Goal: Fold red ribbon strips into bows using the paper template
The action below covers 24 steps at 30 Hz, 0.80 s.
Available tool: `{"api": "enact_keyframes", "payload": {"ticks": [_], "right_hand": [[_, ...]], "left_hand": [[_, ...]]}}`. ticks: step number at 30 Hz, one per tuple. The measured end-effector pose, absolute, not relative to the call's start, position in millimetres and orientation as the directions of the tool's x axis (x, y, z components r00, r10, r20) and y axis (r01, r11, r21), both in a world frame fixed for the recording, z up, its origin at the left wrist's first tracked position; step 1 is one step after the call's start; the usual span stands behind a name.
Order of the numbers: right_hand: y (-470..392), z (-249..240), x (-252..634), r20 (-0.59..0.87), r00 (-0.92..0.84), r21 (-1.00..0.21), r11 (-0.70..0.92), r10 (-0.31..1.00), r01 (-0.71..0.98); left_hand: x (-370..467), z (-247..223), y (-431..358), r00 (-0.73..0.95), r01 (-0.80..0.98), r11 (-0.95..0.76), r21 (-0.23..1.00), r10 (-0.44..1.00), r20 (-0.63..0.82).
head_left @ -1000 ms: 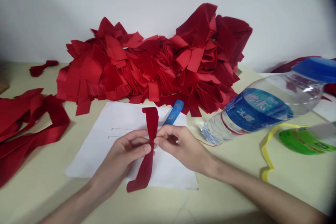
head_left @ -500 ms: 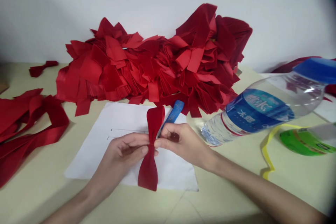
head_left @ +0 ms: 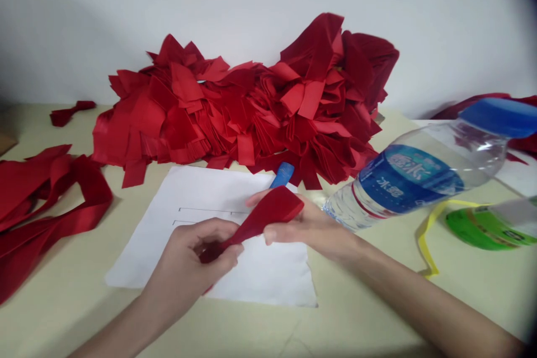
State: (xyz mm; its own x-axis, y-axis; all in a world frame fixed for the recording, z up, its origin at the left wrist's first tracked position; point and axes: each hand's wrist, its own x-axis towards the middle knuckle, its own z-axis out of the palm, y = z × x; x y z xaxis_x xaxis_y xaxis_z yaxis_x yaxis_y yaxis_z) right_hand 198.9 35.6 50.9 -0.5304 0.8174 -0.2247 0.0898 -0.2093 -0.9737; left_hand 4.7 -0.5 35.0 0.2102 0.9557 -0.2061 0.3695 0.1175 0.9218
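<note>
A red velvet ribbon bow (head_left: 271, 212) is pinched near its gathered middle by my left hand (head_left: 203, 251), thumb in front. It is tilted, with its upper loop pointing up and right and its lower part mostly hidden behind my left fingers. My right hand (head_left: 302, 229) is behind and below the upper loop; its thumb and fingers are apart, and the loop covers part of them. Both hands are above a white paper sheet (head_left: 142, 257) with printed lines. Beyond my right hand lies a blue object (head_left: 282, 174), partly covered.
A large heap of red ribbon pieces (head_left: 235, 112) lies along the wall. Long red ribbon strips (head_left: 84, 201) and a small red bow (head_left: 72, 113) are at left. At right are a tilted water bottle (head_left: 415, 173), a green-labelled roll (head_left: 486, 226) and a yellow strip (head_left: 425, 240).
The bow has turned from upright to tilted right. My right hand has left its pinch at the bow's middle and moved right, behind the loop, with its fingers parted.
</note>
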Motion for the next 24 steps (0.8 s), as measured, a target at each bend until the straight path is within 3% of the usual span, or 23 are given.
{"api": "enact_keyframes", "payload": {"ticks": [5,10,19,24], "right_hand": [[39,46,207,-0.24,-0.423,-0.967,-0.251,0.874,0.029],[42,38,222,-0.268,-0.336,-0.951,-0.304,0.903,-0.059],[44,37,233,-0.335,-0.292,-0.918,-0.381,0.896,-0.114],[45,38,233,-0.344,-0.319,-0.921,-0.384,0.883,-0.069]], "left_hand": [[-4,31,7,0.28,0.462,0.044,0.886,0.94,-0.192],[-36,33,27,0.39,0.433,0.238,0.869,0.82,-0.418],[-62,31,37,0.342,0.225,0.39,0.893,0.826,-0.447],[-72,23,41,0.211,0.194,0.406,0.893,0.872,-0.442]]}}
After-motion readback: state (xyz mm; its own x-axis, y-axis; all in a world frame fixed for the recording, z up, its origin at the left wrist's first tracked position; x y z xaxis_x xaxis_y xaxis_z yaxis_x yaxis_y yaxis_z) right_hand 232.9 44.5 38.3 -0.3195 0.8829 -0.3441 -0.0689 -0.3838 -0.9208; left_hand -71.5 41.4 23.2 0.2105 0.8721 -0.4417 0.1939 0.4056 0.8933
